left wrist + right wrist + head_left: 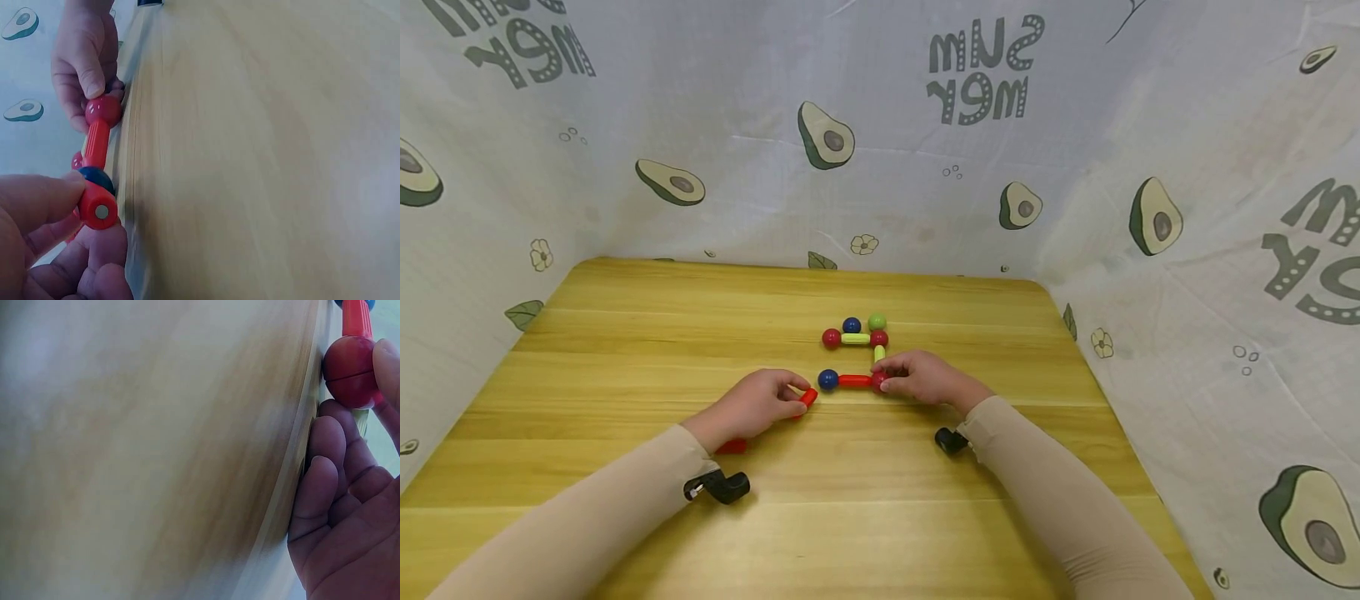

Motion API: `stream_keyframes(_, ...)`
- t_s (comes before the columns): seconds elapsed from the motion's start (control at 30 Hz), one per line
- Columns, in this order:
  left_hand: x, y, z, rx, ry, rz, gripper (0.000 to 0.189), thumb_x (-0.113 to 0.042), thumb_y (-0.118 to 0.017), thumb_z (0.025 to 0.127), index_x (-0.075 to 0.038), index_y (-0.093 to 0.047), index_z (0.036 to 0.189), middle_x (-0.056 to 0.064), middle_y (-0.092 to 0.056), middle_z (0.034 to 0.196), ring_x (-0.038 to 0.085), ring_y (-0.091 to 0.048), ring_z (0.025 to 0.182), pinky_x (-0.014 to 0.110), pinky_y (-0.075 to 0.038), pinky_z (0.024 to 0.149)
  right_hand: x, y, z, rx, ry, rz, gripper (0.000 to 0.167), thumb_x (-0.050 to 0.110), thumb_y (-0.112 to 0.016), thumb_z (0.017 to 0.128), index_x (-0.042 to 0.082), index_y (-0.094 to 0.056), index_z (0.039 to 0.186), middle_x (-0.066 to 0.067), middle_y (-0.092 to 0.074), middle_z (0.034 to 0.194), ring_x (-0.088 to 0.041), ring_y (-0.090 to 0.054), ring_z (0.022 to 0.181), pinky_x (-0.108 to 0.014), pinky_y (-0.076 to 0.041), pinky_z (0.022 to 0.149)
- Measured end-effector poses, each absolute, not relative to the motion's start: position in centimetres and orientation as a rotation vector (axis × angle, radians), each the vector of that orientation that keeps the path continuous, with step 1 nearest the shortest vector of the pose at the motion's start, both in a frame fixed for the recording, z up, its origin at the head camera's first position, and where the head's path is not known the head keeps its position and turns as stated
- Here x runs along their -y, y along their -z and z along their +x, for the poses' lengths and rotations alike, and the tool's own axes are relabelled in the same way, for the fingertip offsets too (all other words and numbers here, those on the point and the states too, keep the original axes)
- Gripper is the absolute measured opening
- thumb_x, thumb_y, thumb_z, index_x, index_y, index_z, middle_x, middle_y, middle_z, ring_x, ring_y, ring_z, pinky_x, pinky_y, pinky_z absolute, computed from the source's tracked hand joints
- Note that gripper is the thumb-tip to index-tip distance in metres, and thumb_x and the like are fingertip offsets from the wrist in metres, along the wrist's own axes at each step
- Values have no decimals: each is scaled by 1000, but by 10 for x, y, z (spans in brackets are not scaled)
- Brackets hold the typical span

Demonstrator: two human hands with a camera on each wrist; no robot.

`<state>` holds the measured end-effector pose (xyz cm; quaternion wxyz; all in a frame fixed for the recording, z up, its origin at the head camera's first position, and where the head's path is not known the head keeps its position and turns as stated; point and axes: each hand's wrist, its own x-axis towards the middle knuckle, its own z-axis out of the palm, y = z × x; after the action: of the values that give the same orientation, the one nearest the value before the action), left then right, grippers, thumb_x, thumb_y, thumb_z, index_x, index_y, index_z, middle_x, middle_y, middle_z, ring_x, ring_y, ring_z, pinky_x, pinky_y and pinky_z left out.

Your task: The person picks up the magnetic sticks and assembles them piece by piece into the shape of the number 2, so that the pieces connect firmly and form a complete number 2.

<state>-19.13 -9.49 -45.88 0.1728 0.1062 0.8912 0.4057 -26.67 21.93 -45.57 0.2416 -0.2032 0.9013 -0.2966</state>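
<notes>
My left hand (756, 406) pinches a short red magnetic rod (808, 397) between thumb and fingers; a round metal disc shows on its near end in the left wrist view. Just beyond the rod is a blue ball (828, 380), and I cannot tell whether they touch. A second red rod (854, 381) joins that ball to a dark red ball (351, 372), which my right hand (925, 379) holds between thumb and fingers. From this ball a yellow-green rod (879, 354) runs back to another red ball (879, 338). Its near end is hidden by my right fingers.
A further yellow-green rod (855, 339) links the back red ball to a red ball (831, 338) on the left. Behind them are a blue ball (852, 325) and a green ball (877, 322). A red piece (732, 447) lies by my left wrist, partly hidden.
</notes>
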Motion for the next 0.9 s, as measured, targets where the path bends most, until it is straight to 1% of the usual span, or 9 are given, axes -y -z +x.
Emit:
stream_keyframes(0.3,83,459,-189,-2572,-1142,265,34,-22,-75,98,-8,-71,129,5,-77,108,15,-70,97,30,-56,80,-220,455,-266,-2468,808,-576,35,30,-70,102,25,-71,137,-1,-70,130,-23,-59,115,-52,-46,113)
stream_keyframes(0.73,73,459,-188,-2553,-1176,184,35,-23,-76,98,-7,-70,128,5,-77,106,15,-69,91,30,-55,79,-220,455,-266,-2469,805,-583,35,30,-70,102,26,-71,137,-2,-70,134,-24,-60,119,-54,-45,115)
stream_keyframes(0.9,71,460,-189,-2554,-1175,161,33,-24,-76,98,-8,-70,125,5,-75,106,16,-66,88,29,-53,75,-221,456,-266,-2468,808,-586,36,30,-70,102,26,-71,138,-2,-70,134,-24,-59,118,-53,-46,114)
